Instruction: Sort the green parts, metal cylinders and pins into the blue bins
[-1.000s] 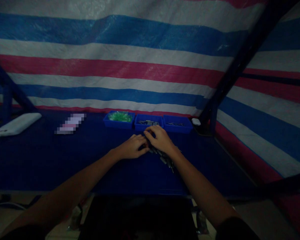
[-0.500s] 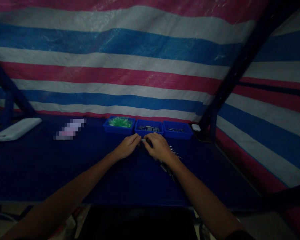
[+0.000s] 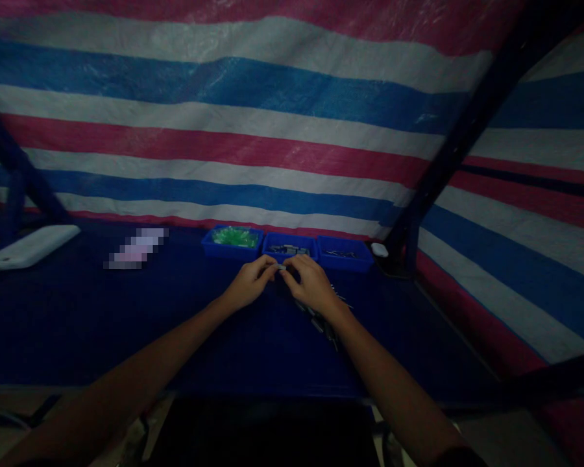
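Between the fingertips of my left hand [image 3: 248, 280] and my right hand [image 3: 310, 280] is a small grey metal piece [image 3: 281, 267]. Both hands pinch it, one from each side, just in front of the middle bin. It is too small and dim to tell its exact kind. Partly under my right wrist lie several small dark and silvery metal parts [image 3: 317, 323] on the table. Past that wrist, thin metal pins [image 3: 343, 299] stick out to the right.
Three blue bins stand in a row at the back: one with green plastic pieces [image 3: 234, 237], one with grey metal pieces [image 3: 289, 249], one with thin metal parts [image 3: 339, 253]. A white device [image 3: 32, 248] lies far left on the blue table [image 3: 102, 324]. A white case [image 3: 379, 249] sits right.
The small metal piece has tilted slightly and risen a little between my fingertips. Both hands stay pinched on it, and the whole view has shifted slightly.
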### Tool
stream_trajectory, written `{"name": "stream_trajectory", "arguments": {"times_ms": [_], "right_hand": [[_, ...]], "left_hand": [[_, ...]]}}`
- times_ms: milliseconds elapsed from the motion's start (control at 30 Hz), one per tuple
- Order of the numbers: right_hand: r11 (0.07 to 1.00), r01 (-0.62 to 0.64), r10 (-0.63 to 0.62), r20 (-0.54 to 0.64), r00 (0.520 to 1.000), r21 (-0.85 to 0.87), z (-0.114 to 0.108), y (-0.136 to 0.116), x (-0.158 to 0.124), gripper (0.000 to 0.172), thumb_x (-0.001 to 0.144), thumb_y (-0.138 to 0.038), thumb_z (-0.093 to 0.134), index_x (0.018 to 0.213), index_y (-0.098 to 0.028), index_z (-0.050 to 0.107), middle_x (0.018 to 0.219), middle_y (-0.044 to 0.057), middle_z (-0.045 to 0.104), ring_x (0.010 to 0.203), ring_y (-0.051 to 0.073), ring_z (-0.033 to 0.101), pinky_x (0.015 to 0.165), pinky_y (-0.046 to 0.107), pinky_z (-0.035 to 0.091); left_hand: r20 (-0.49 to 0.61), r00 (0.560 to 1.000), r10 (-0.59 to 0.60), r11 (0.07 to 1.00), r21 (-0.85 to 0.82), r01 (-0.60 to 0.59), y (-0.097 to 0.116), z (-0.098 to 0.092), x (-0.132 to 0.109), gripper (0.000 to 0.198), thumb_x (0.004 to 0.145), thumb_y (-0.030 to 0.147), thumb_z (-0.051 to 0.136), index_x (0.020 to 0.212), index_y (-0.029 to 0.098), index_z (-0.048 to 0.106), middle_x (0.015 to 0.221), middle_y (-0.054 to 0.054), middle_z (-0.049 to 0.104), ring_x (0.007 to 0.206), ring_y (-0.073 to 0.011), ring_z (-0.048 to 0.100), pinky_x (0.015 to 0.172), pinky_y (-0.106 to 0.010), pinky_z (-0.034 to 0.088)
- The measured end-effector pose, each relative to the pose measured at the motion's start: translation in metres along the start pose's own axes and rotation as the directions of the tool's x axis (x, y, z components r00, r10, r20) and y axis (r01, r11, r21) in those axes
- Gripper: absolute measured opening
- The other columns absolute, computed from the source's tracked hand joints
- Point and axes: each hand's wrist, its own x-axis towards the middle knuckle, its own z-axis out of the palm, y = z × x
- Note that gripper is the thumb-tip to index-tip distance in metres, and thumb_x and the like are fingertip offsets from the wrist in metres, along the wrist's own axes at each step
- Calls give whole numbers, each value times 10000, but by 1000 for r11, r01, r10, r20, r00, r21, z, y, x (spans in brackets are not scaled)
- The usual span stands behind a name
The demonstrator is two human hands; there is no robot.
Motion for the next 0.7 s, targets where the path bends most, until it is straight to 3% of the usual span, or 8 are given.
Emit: {"name": "stream_trajectory", "arguments": {"times_ms": [100,167,267,367,533,700], "right_hand": [[993,0,-5,-44,999,-116,-6,4,13,191,844,-288,451,892,-175,597,841,64,600,831,193,506,740,306,377],[977,-81,64,-94,994,-195,-6,11,25,235,843,-313,451,953,-167,598,894,86,604,875,219,501,765,334,376],[940,-217,186,-136,973,-264,-1,25,33,329,842,-325,441,1082,-131,556,972,125,603,921,255,495,779,369,380],[934,-268,234,-160,959,-238,0,36,23,347,850,-308,420,1115,-118,537,968,123,612,929,253,497,802,369,380],[939,-321,286,-240,928,-122,-5,40,6,291,856,-282,413,1048,-124,564,892,94,619,881,222,508,819,335,374],[978,-203,195,-122,973,-56,4,26,8,221,848,-253,424,925,-156,607,846,79,618,821,206,507,788,330,371]], "left_hand": [[98,995,4,1000,25,-6,2,5,-3,290,882,361,352,984,150,522,714,-3,581,649,-127,542,620,-247,416],[214,974,69,988,123,-97,7,10,-8,316,864,370,410,1084,162,503,816,-29,598,755,-150,549,690,-274,421],[418,888,192,895,296,-333,15,15,-16,375,816,407,507,1145,227,498,1007,-54,566,917,-198,505,793,-337,388],[520,826,216,828,352,-438,22,16,-21,268,843,380,482,1065,241,538,1043,-48,537,925,-197,479,794,-337,367],[521,829,205,834,351,-427,21,14,-17,155,870,306,446,889,200,556,889,-31,561,837,-173,485,742,-302,362],[357,917,179,922,264,-283,8,11,-8,135,866,268,433,871,184,538,861,-36,576,840,-172,509,758,-297,386]]}}
